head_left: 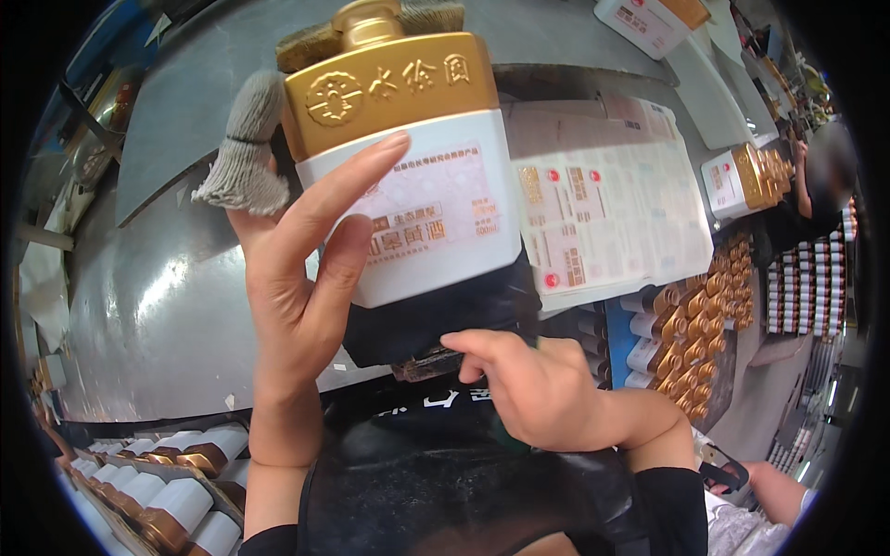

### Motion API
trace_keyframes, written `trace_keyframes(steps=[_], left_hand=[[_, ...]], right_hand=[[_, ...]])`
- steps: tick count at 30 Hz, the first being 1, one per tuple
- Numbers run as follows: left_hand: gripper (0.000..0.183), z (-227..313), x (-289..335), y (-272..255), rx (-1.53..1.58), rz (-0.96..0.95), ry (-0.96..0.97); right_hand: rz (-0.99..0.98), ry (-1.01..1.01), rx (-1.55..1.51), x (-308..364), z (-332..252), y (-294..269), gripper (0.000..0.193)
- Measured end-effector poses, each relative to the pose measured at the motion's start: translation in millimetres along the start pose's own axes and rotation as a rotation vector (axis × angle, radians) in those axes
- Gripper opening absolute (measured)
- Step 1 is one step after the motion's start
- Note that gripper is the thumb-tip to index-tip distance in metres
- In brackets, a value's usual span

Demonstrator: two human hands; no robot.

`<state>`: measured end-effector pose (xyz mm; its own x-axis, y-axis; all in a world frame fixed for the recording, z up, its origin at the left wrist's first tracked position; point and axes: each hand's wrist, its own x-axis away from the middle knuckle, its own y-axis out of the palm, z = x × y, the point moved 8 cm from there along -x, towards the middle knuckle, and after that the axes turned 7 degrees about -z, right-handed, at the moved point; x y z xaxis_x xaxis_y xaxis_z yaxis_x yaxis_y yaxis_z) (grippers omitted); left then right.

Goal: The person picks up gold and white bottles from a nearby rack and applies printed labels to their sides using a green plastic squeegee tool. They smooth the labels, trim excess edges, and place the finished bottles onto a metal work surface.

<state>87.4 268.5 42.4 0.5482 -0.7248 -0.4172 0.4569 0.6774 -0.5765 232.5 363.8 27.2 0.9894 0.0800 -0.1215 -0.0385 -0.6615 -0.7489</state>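
A white bottle [445, 185] with a gold shoulder and neck lies tilted on a black-covered support [436, 315]; a pinkish label with gold print covers part of its front. My left hand [301, 269] is at its left side, with index finger stretched across the label and thumb apart from it. A grey knitted cover [250, 139] wraps its farther fingers, beside the gold shoulder. My right hand [547, 389] hangs in front of my black apron, just below the support, fingers curled with thumb close to index finger. Nothing shows between them.
Label sheets [612, 222] lie right of the bottle on the grey metal table [204, 278]. Several gold-topped bottles [686, 352] stand at the right, and more white-and-gold bottles [176, 505] fill boxes at lower left. Another person's arm [779, 491] shows at lower right.
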Motion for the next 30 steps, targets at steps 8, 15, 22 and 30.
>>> trace_keyframes(steps=[8,15,22,30], left_hand=[[0.045,9,-13,11,-0.297,-0.082,0.026],[0.047,13,-8,10,-0.306,-0.062,0.094],[0.046,24,-24,17,-0.536,-0.205,0.140],[0.044,23,-24,16,-0.561,-0.224,0.133]], right_hand=[[0.065,0.067,-0.070,-5,12,15,0.029],[-0.014,0.096,-0.109,-8,9,16,0.030],[-0.011,0.117,-0.090,-8,12,17,0.027],[-0.017,0.115,-0.083,-10,11,17,0.025]])
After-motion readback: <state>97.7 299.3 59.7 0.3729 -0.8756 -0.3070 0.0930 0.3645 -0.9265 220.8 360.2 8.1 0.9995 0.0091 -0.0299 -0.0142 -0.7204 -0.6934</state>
